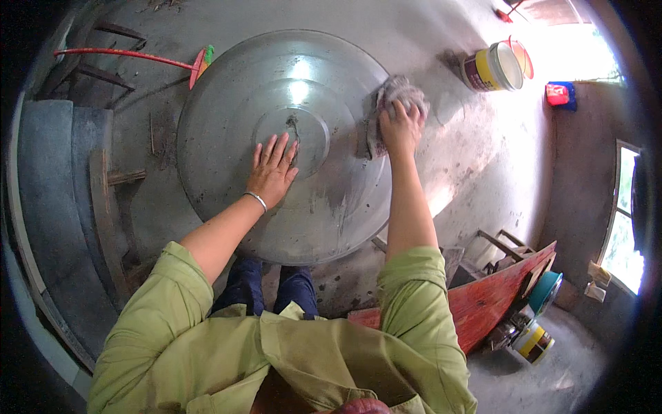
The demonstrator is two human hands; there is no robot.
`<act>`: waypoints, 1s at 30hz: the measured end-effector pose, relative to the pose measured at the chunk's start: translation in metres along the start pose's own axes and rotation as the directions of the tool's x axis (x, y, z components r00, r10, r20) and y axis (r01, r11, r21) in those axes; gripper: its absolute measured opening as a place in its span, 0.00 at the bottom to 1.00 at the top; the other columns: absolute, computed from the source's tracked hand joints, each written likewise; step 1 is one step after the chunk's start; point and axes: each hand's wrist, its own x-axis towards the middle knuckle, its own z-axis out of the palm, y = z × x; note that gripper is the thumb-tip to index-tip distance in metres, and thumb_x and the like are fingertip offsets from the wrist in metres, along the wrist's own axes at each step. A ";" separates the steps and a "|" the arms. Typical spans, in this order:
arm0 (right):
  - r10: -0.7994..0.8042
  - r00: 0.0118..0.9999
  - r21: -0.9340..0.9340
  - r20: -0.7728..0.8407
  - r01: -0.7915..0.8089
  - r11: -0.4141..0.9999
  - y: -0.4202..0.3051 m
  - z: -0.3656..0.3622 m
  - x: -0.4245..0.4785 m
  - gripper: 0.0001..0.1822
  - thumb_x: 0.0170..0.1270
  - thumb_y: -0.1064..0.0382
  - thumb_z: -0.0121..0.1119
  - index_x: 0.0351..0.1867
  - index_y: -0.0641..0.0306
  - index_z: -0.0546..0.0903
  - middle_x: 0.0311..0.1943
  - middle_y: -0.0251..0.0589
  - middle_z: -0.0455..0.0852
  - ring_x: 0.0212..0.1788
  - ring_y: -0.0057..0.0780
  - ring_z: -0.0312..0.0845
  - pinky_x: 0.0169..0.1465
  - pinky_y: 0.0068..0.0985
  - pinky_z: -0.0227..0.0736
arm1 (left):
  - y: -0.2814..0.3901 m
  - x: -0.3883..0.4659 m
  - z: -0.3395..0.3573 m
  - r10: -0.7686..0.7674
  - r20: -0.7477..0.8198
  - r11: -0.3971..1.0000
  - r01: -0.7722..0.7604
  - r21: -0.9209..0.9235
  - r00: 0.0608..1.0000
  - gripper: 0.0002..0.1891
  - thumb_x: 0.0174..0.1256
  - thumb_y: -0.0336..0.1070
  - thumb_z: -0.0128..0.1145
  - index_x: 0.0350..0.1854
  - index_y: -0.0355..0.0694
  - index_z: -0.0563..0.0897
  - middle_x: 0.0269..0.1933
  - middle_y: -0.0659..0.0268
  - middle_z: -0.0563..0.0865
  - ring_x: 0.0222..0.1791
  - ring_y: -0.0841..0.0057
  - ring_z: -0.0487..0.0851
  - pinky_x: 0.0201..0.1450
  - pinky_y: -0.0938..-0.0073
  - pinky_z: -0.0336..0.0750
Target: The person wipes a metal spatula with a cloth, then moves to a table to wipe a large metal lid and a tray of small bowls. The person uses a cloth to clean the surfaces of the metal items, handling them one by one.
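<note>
A large round metal table top point(222, 155) with a raised disc at its centre lies before me, wet or smudged in places. My left hand point(272, 173) rests flat on it, fingers spread, beside the central disc; a silver bracelet circles the wrist. At the right rim, my right hand point(403, 127) presses on a bunched grey-brown cloth point(401, 90). Part of the cloth hangs over the edge, and some of it is hidden under the hand.
A red-handled broom point(129, 53) touches the far left rim. Buckets point(491, 67) stand on the concrete floor at the upper right. A wooden frame point(101, 207) is at the left. A red board point(496, 295), a teal basin point(545, 292) and another bucket point(532, 342) are at the lower right.
</note>
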 end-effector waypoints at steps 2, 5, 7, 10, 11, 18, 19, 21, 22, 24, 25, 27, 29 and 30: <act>-0.061 0.997 0.037 -0.054 0.063 0.997 0.018 -0.006 -0.045 0.18 0.48 0.56 0.60 0.44 0.53 0.79 0.55 0.55 0.67 0.58 0.56 0.61 0.60 0.45 0.59 | -0.001 -0.002 0.008 -0.011 0.007 1.000 0.011 0.005 1.000 0.31 0.63 0.45 0.47 0.68 0.50 0.54 0.70 0.64 0.51 0.70 0.64 0.49 0.69 0.55 0.42; -0.185 0.982 0.159 0.031 0.177 0.971 -0.008 -0.045 -0.156 0.19 0.41 0.62 0.62 0.40 0.56 0.79 0.48 0.54 0.70 0.54 0.53 0.64 0.59 0.53 0.54 | -0.001 -0.006 0.010 -0.048 0.010 0.998 0.047 0.032 0.999 0.31 0.62 0.45 0.49 0.68 0.50 0.55 0.70 0.65 0.51 0.70 0.64 0.48 0.69 0.55 0.42; -0.277 0.936 0.301 0.216 0.206 0.931 -0.046 -0.058 -0.205 0.24 0.37 0.58 0.65 0.43 0.51 0.79 0.50 0.49 0.69 0.51 0.48 0.65 0.54 0.51 0.57 | 0.004 -0.001 0.006 -0.031 0.038 0.999 0.030 0.034 0.999 0.31 0.61 0.44 0.50 0.66 0.46 0.58 0.70 0.64 0.52 0.70 0.64 0.48 0.69 0.55 0.41; -0.472 0.858 0.335 0.206 0.391 0.857 -0.074 -0.038 -0.163 0.25 0.38 0.53 0.65 0.46 0.41 0.79 0.53 0.44 0.68 0.55 0.46 0.62 0.51 0.52 0.60 | 0.001 -0.001 0.008 -0.045 0.082 0.996 0.039 0.077 0.996 0.31 0.60 0.43 0.52 0.65 0.42 0.60 0.70 0.63 0.52 0.70 0.63 0.47 0.69 0.55 0.40; -0.529 0.826 0.289 0.194 0.467 0.836 -0.075 -0.027 -0.128 0.25 0.39 0.51 0.64 0.46 0.38 0.79 0.53 0.43 0.67 0.56 0.45 0.61 0.51 0.52 0.61 | -0.001 0.000 0.008 -0.039 0.062 0.997 0.035 0.068 0.997 0.30 0.60 0.43 0.51 0.65 0.42 0.60 0.70 0.63 0.52 0.70 0.63 0.47 0.69 0.55 0.39; 0.024 0.962 0.174 0.272 -0.073 0.982 0.000 0.007 0.052 0.25 0.48 0.46 0.59 0.51 0.42 0.76 0.57 0.46 0.69 0.61 0.44 0.60 0.57 0.40 0.64 | 0.005 0.003 0.010 0.023 -0.005 0.993 -0.022 0.112 1.000 0.30 0.63 0.41 0.43 0.68 0.45 0.55 0.71 0.61 0.50 0.70 0.61 0.47 0.69 0.53 0.39; 0.096 0.960 0.207 0.263 -0.153 0.966 0.034 0.011 0.047 0.23 0.49 0.47 0.59 0.48 0.44 0.78 0.55 0.46 0.71 0.59 0.41 0.65 0.56 0.38 0.66 | 0.006 0.001 0.011 0.022 -0.003 0.994 -0.021 0.108 1.000 0.30 0.63 0.41 0.43 0.68 0.45 0.55 0.71 0.61 0.50 0.70 0.61 0.47 0.69 0.53 0.39; 0.185 0.893 0.406 0.411 -0.361 0.840 0.118 0.028 0.000 0.25 0.49 0.49 0.57 0.51 0.53 0.77 0.50 0.47 0.77 0.52 0.39 0.72 0.52 0.31 0.68 | 0.003 0.001 0.012 0.029 -0.017 0.995 -0.028 0.092 0.999 0.29 0.63 0.41 0.42 0.68 0.45 0.55 0.71 0.62 0.50 0.70 0.60 0.47 0.69 0.53 0.39; 0.252 0.856 0.501 0.451 -0.476 0.723 0.148 0.026 -0.028 0.27 0.50 0.50 0.56 0.52 0.58 0.76 0.45 0.47 0.80 0.48 0.37 0.75 0.50 0.29 0.69 | 0.001 0.000 0.011 0.046 -0.015 0.995 -0.044 0.092 0.999 0.29 0.64 0.42 0.41 0.68 0.45 0.54 0.71 0.62 0.50 0.70 0.60 0.48 0.69 0.52 0.39; 0.318 0.677 0.522 0.664 -0.724 0.452 0.173 0.001 -0.079 0.27 0.50 0.53 0.56 0.52 0.66 0.76 0.38 0.44 0.83 0.39 0.30 0.78 0.45 0.24 0.71 | 0.002 0.001 0.011 0.030 -0.019 0.993 -0.028 0.115 0.999 0.29 0.64 0.42 0.40 0.69 0.45 0.54 0.71 0.62 0.50 0.70 0.60 0.48 0.69 0.52 0.39; 0.319 0.661 0.469 0.679 -0.725 0.505 0.165 -0.020 -0.100 0.26 0.50 0.56 0.57 0.51 0.64 0.77 0.35 0.42 0.82 0.37 0.25 0.76 0.45 0.22 0.70 | 0.004 -0.002 0.011 0.018 -0.015 0.992 -0.016 0.125 1.000 0.29 0.64 0.43 0.40 0.69 0.45 0.54 0.71 0.62 0.50 0.70 0.60 0.48 0.69 0.52 0.39; 0.331 0.583 0.418 0.742 -0.788 0.452 0.159 -0.049 -0.135 0.23 0.50 0.58 0.57 0.50 0.63 0.78 0.32 0.40 0.82 0.37 0.24 0.76 0.43 0.21 0.70 | 0.005 -0.005 0.013 0.020 -0.020 0.992 -0.017 0.127 1.000 0.29 0.65 0.43 0.39 0.69 0.45 0.54 0.71 0.62 0.50 0.70 0.60 0.48 0.69 0.52 0.39; 0.351 0.569 0.448 0.744 -0.814 0.369 0.147 -0.062 -0.128 0.20 0.51 0.60 0.56 0.48 0.62 0.79 0.33 0.41 0.82 0.37 0.23 0.76 0.43 0.21 0.70 | 0.002 -0.004 0.013 0.022 -0.033 0.992 -0.018 0.125 0.999 0.30 0.64 0.43 0.41 0.68 0.45 0.54 0.71 0.62 0.50 0.70 0.61 0.48 0.69 0.53 0.40; 0.319 0.635 0.555 0.703 -0.771 0.312 0.136 -0.071 -0.105 0.19 0.51 0.61 0.56 0.46 0.62 0.80 0.33 0.40 0.82 0.36 0.22 0.76 0.43 0.21 0.70 | 0.000 -0.005 0.012 0.018 -0.041 0.993 -0.013 0.121 0.999 0.30 0.63 0.43 0.43 0.68 0.46 0.54 0.71 0.62 0.50 0.70 0.61 0.48 0.69 0.53 0.40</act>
